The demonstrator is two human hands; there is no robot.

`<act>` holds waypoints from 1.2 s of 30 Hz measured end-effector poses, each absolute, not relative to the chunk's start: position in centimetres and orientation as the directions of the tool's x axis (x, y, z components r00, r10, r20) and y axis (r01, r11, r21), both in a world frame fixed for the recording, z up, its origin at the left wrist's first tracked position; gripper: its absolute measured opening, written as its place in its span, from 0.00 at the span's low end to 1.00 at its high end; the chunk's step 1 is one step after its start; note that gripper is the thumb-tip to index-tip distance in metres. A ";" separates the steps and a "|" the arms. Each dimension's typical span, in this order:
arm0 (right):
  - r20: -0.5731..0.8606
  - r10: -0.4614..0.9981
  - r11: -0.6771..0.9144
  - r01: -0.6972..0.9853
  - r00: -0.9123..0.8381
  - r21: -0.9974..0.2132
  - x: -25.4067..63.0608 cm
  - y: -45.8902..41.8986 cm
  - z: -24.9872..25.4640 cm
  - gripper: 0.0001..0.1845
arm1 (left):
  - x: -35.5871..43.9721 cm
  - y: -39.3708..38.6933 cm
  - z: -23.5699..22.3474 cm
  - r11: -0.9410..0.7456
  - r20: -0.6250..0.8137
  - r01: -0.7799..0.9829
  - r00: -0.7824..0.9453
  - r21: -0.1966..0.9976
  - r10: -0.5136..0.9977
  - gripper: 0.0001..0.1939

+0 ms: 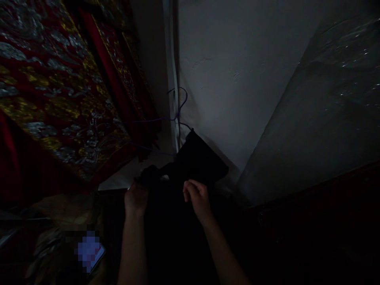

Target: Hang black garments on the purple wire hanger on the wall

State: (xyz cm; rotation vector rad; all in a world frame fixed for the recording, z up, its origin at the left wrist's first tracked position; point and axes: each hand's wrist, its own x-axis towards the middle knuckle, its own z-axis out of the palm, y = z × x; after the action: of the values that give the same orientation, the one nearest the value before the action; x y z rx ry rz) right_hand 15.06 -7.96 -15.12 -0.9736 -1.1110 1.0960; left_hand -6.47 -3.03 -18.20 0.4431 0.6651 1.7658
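Note:
In the dim light a black garment (pixel 197 156) hangs on a thin purple wire hanger (pixel 183 103) near the corner of the wall. My left hand (pixel 136 200) is closed on a bunched part of the black cloth at its left side; the fingertips are lost in shadow. Lower on the right, my right hand (pixel 196 198) has its fingers curled and closed against the dark cloth. Below both hands, the black area is too dark to tell where the garment ends.
Red cloth (pixel 74 91) with gold and silver embroidery hangs on the left. A whitish strip (pixel 175 79) runs down the corner beside a pale wall (pixel 231 71). Clear plastic sheeting (pixel 320 99) covers the right. At lower left lies a lit phone (pixel 96 257), partly blurred out.

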 end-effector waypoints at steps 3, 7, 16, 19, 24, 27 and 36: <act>0.106 0.977 0.135 -0.150 0.187 -0.979 16.5 -6.8 -16.5 0.19 | -4.9 -4.0 -16.0 -0.191 -0.036 -0.757 -0.273 0.625 0.961 0.04; 0.049 0.992 0.047 0.021 0.113 -0.999 17.4 -6.1 -17.8 0.14 | -1.9 -6.4 -13.1 -0.227 0.164 -0.614 -0.158 0.756 0.974 0.07; 0.113 0.970 0.015 -0.412 -0.215 -0.911 16.6 -9.1 -12.9 0.20 | 2.9 -10.2 -9.9 -0.521 0.518 -0.004 0.103 0.854 0.849 0.11; 0.082 0.944 -0.048 -0.379 -0.321 -0.924 17.2 -9.1 -11.8 0.24 | 2.4 -9.4 -9.5 -0.605 0.608 0.139 0.019 0.784 0.794 0.11; 0.010 0.876 -0.163 -0.316 -0.482 -0.935 18.4 -8.5 -10.3 0.27 | 1.5 -7.4 -10.4 -0.561 0.556 0.097 0.079 0.822 0.827 0.12; 0.073 0.853 -0.066 -0.246 -0.516 -0.967 19.0 -8.0 -9.3 0.32 | 1.1 -7.0 -11.7 -0.449 0.433 0.076 0.165 0.890 0.886 0.14; 0.320 0.765 0.522 0.247 -0.559 -0.817 21.7 -6.2 -6.8 0.09 | -2.3 -7.6 -15.0 -0.341 0.089 0.304 0.616 0.890 0.782 0.14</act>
State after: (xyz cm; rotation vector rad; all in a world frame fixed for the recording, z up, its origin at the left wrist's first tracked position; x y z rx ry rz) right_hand 21.74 -6.20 -6.79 -0.8203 -2.0750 0.9674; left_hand -2.30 -7.64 -15.04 1.9129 0.8643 0.6482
